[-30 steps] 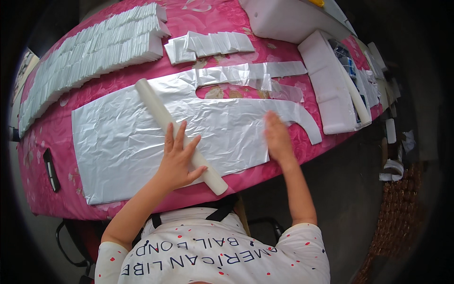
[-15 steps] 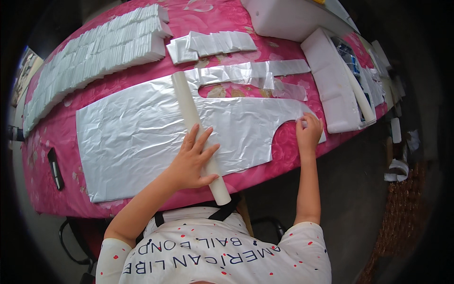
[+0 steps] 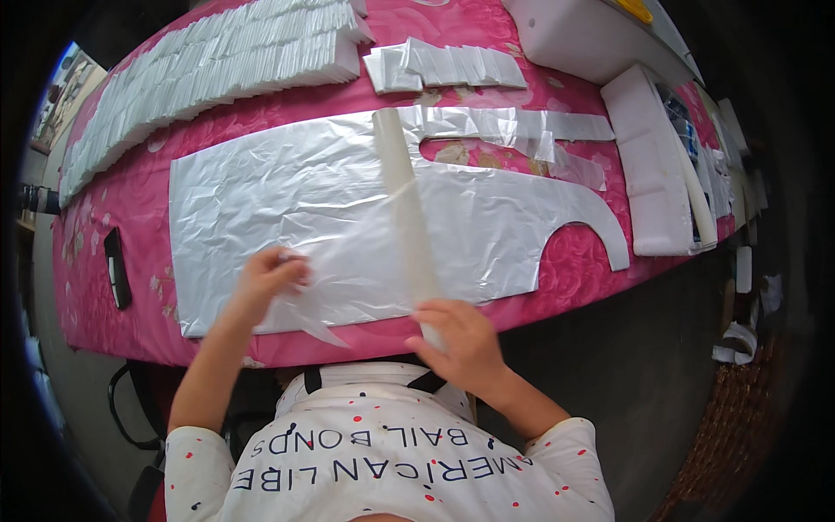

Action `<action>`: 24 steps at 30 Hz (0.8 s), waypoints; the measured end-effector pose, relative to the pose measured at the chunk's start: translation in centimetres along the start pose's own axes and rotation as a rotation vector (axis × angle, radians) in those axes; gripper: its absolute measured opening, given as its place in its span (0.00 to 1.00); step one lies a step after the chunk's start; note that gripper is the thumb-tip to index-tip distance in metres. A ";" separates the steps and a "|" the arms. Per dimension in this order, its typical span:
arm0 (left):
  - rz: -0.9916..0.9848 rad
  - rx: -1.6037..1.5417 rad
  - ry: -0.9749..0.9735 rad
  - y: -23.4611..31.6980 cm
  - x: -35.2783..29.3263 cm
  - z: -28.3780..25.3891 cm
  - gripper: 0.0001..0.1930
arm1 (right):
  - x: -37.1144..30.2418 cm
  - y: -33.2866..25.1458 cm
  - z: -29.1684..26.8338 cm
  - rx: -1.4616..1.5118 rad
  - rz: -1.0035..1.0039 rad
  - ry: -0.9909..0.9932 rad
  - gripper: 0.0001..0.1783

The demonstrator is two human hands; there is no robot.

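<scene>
A flat stack of thin, shiny white plastic sheets lies across the table, with strap-like strips and curved cut-outs at its right end. Crosswise on it rests a long whitish tube, its near end toward me. Fingers closed, my left hand pinches a sheer plastic film that stretches up toward the tube over the stack. My right hand is closed around the tube's near end at the table edge. Motion blurs the film and the left fingertips slightly.
Long rows of folded white plastic packets fill the far left. A smaller row of packets lies beyond the stack. White foam boxes stand at the right. A dark case sits at the left on the pink floral tablecloth.
My right hand has left the sheet's right-hand end and taken the tube's near end. My left hand has moved off the tube to the left, now drawing up a film. The view has shifted.
</scene>
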State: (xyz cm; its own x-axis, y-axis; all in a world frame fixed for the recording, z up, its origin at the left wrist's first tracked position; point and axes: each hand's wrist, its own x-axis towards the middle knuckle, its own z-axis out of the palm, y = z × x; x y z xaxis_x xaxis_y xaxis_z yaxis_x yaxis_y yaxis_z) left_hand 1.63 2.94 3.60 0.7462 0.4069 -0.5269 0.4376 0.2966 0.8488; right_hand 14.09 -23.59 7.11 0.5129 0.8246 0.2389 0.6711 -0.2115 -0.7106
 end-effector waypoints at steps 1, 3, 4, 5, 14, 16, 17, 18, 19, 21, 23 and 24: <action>-0.018 0.011 0.089 -0.6 -0.2 -2.6 0.08 | -0.6 0.1 -0.5 -0.090 0.058 0.052 0.18; -0.012 0.066 0.148 -1.2 -1.1 -7.1 0.08 | -1.1 0.0 -1.2 -0.237 0.249 0.008 0.20; -0.029 0.083 0.151 -1.5 -1.5 -8.7 0.07 | -1.4 -0.2 -1.3 -0.312 0.344 -0.014 0.21; -0.047 0.100 0.154 -1.7 -1.8 -10.2 0.07 | -1.7 -0.2 -1.0 -0.287 0.443 -0.121 0.23; 0.108 0.353 0.284 -2.1 -0.4 -12.2 0.04 | -3.1 -0.2 2.8 -0.020 0.735 -0.330 0.25; 0.081 0.434 0.297 -1.6 -0.2 -12.5 0.06 | -3.2 -0.3 2.8 -0.019 0.742 -0.333 0.25; 0.219 0.720 0.410 -1.3 -0.4 -12.1 0.08 | -3.3 -0.3 2.7 -0.014 0.740 -0.334 0.25; 0.363 1.006 0.512 -0.5 -0.6 -10.9 0.10 | -3.3 -0.3 2.6 -0.010 0.744 -0.330 0.25; 0.504 1.293 0.618 0.2 -0.8 -9.7 0.12 | -3.2 -0.4 2.5 -0.015 0.747 -0.346 0.25; 0.682 1.308 0.611 1.5 -0.5 -6.6 0.17 | -3.1 -0.5 2.3 -0.030 0.757 -0.369 0.24; 0.800 1.192 0.493 1.5 0.3 -2.0 0.19 | -3.2 -0.3 2.3 -0.027 0.755 -0.367 0.24; 0.829 1.044 0.389 1.3 0.7 1.0 0.20 | -3.2 -0.2 2.3 -0.024 0.753 -0.365 0.24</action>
State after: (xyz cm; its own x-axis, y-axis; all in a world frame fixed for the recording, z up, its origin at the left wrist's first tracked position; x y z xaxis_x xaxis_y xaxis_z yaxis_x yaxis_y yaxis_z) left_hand 3.19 2.78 4.39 0.8592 0.4079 0.3089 0.2377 -0.8528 0.4649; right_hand 11.10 -25.01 5.00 0.6258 0.5755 -0.5265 0.2319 -0.7817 -0.5789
